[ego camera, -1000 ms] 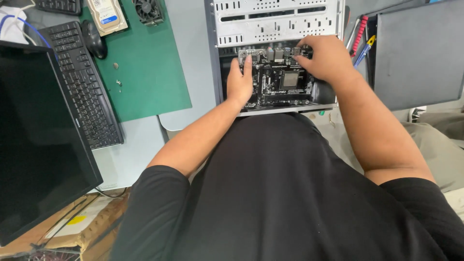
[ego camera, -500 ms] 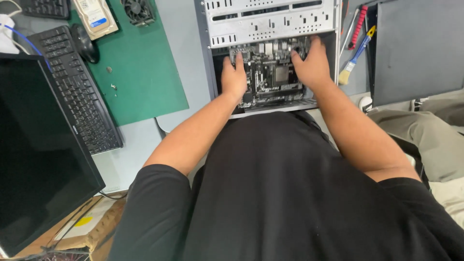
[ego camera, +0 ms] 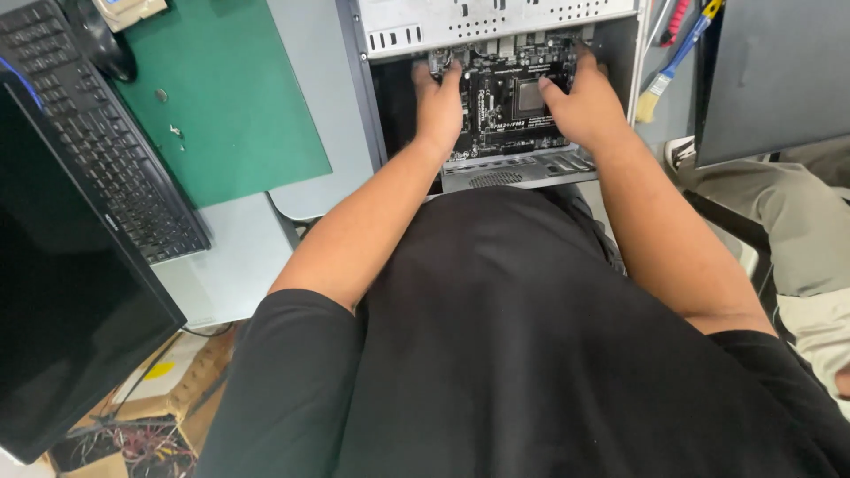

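An open grey computer case (ego camera: 496, 22) lies on its side in front of me. A black motherboard (ego camera: 505, 111) sits inside it. My left hand (ego camera: 436, 102) rests flat on the board's left edge, fingers pointing into the case. On the board's right side my right hand (ego camera: 584, 104) grips the edge, with the thumb near the square processor socket (ego camera: 531, 96). Both hands hold the board between them. My black shirt hides the case's near edge.
A green mat (ego camera: 230, 97) lies left of the case, with a black keyboard (ego camera: 106, 150) and a dark monitor (ego camera: 62, 292) further left. A paintbrush (ego camera: 668, 66) and a dark panel (ego camera: 779, 80) are at the right. Another person's leg (ego camera: 797, 212) is at the right.
The view has shifted right and closer to the case. My right hand moved from the board's upper right corner down to its right edge; my left hand stays on the left edge.
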